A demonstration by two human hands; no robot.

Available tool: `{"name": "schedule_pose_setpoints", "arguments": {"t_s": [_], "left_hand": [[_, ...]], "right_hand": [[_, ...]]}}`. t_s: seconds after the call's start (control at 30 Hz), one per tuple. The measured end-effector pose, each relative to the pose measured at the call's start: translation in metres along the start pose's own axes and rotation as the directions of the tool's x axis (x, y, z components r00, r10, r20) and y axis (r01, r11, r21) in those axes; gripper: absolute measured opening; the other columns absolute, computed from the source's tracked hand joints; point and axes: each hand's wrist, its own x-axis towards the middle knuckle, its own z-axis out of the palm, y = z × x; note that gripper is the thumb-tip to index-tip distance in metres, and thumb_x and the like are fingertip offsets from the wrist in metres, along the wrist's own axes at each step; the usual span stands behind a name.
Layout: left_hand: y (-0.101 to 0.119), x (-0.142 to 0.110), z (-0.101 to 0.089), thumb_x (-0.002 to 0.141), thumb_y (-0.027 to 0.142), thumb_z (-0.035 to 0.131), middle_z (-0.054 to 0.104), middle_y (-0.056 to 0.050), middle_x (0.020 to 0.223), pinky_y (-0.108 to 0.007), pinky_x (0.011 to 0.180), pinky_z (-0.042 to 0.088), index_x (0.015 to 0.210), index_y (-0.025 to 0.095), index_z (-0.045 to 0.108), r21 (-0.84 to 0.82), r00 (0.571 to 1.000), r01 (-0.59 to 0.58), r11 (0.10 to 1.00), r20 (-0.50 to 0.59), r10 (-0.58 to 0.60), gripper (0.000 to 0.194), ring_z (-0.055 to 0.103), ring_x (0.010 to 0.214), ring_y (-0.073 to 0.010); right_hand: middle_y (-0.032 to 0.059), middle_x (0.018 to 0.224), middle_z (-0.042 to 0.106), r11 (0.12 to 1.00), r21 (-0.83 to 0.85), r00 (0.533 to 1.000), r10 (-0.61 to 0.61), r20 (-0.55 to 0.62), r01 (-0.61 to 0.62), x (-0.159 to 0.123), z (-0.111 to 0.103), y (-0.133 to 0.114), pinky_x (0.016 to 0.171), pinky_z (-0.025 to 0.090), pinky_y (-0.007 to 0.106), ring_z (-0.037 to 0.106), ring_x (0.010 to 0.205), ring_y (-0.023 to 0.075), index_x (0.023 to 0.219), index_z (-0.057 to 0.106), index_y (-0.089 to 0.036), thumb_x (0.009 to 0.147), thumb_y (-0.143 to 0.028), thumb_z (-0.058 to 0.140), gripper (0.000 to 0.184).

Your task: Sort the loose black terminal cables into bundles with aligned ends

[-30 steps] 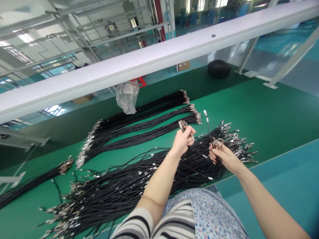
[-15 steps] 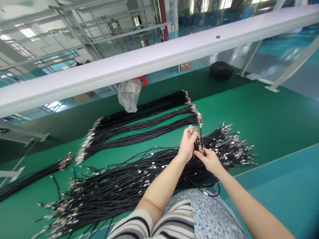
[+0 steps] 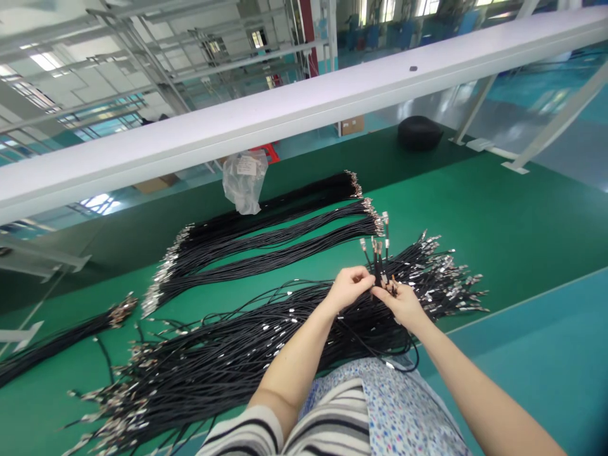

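Both hands meet over a large loose pile of black cables (image 3: 228, 342) with silvery metal ends. My right hand (image 3: 403, 307) is closed around a small bunch of black cables (image 3: 378, 269), whose metal tips point up and away from me. At the left side of that bunch, my left hand (image 3: 350, 289) has its fingers curled in a pinch against the cables; exactly which strands it grips is hidden. One cable from the bunch loops down beside my apron, a white tag on it.
Neat cable bundles (image 3: 266, 240) lie behind the pile on the green tabletop (image 3: 513, 240). A smaller bundle (image 3: 80, 335) sits at the left. A clear plastic bag (image 3: 244, 183) hangs under the white shelf (image 3: 285, 114). Farther back rests a round black object (image 3: 419, 133).
My hands came together from apart, the left moving right and the right moving left. The cable ends from my left hand now stand in the bunch at my right hand.
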Motion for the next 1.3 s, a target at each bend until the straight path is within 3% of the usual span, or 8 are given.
{"name": "schedule_pose_setpoints", "arguments": {"t_s": [0.07,0.2,0.4,0.6,0.8,0.93,1.13,1.3], "left_hand": [[0.003,-0.003,-0.010,0.072,0.032,0.058,0.056,-0.002,0.068,-0.021,0.061,0.037,0.068,0.012,0.058,-0.029,0.993,0.035,0.999,0.112,-0.032,0.021,0.048,0.065,-0.0100],[0.016,0.006,-0.019,0.063,0.033,0.068,0.060,-0.006,0.097,-0.023,0.070,0.041,0.103,0.016,0.059,-0.046,0.996,0.005,0.999,0.087,-0.001,0.044,0.053,0.082,-0.0144],[0.011,0.019,0.001,0.077,0.047,0.052,0.064,-0.007,0.077,-0.027,0.071,0.044,0.083,0.009,0.066,-0.285,0.998,0.055,0.957,0.019,-0.051,0.040,0.057,0.070,-0.0133],[-0.004,0.010,0.008,0.075,0.044,0.056,0.063,-0.005,0.072,-0.023,0.062,0.043,0.083,0.010,0.065,-0.275,0.996,0.086,0.958,0.054,-0.074,0.036,0.054,0.063,-0.0112],[-0.003,0.005,0.014,0.079,0.038,0.051,0.063,-0.004,0.082,-0.024,0.071,0.042,0.077,0.013,0.064,-0.132,0.991,-0.052,0.990,-0.127,0.035,0.029,0.055,0.075,-0.0131],[-0.005,0.003,0.014,0.078,0.037,0.052,0.061,-0.002,0.074,-0.023,0.067,0.042,0.081,0.014,0.063,-0.161,0.986,-0.026,0.987,-0.169,-0.002,0.025,0.053,0.067,-0.0109],[-0.008,0.003,0.008,0.072,0.037,0.059,0.060,-0.002,0.069,-0.022,0.060,0.041,0.076,0.012,0.061,-0.231,0.997,0.028,0.973,-0.058,-0.042,0.026,0.052,0.061,-0.0101],[-0.014,0.006,0.007,0.066,0.039,0.066,0.057,-0.002,0.062,-0.020,0.051,0.038,0.076,0.009,0.061,-0.460,0.974,0.226,0.859,0.098,-0.204,0.031,0.049,0.051,-0.0076]], "right_hand": [[0.0037,0.072,0.059,0.999,0.027,0.999,0.026,0.031,-0.027,-0.001,-0.001,0.000,0.068,0.042,0.028,0.052,0.069,0.0161,0.072,0.060,-0.015,0.072,-0.051,0.055,0.036],[0.0017,0.064,0.055,1.000,0.013,0.993,0.026,0.112,-0.027,-0.002,0.000,-0.005,0.064,0.040,0.027,0.048,0.062,0.0135,0.064,0.058,-0.015,0.071,-0.049,0.057,0.035],[-0.0034,0.047,0.039,0.996,0.030,0.996,0.079,0.038,-0.080,-0.005,0.001,-0.005,0.051,0.034,0.024,0.035,0.047,0.0090,0.061,0.054,-0.015,0.072,-0.052,0.055,0.038],[-0.0046,0.044,0.036,0.990,0.057,0.989,0.132,-0.063,-0.128,-0.009,0.001,-0.004,0.046,0.030,0.023,0.031,0.043,0.0077,0.056,0.047,-0.017,0.071,-0.052,0.056,0.039],[-0.0031,0.048,0.045,0.992,-0.029,0.991,0.128,0.027,-0.127,-0.003,-0.003,-0.012,0.052,0.034,0.024,0.040,0.047,0.0095,0.057,0.052,-0.016,0.071,-0.046,0.057,0.034],[0.0018,0.060,0.058,0.986,-0.133,0.981,0.122,0.149,-0.102,-0.001,-0.008,-0.015,0.061,0.037,0.025,0.051,0.058,0.0132,0.059,0.058,-0.014,0.073,-0.043,0.055,0.033],[0.0029,0.064,0.061,0.984,-0.154,0.974,0.119,0.191,-0.090,-0.005,-0.009,-0.010,0.063,0.038,0.026,0.053,0.062,0.0148,0.061,0.060,-0.014,0.076,-0.045,0.053,0.035],[0.0021,0.061,0.057,0.987,-0.118,0.981,0.127,0.145,-0.110,-0.004,-0.015,0.001,0.055,0.037,0.024,0.049,0.056,0.0123,0.064,0.059,-0.014,0.078,-0.045,0.049,0.035]]}}
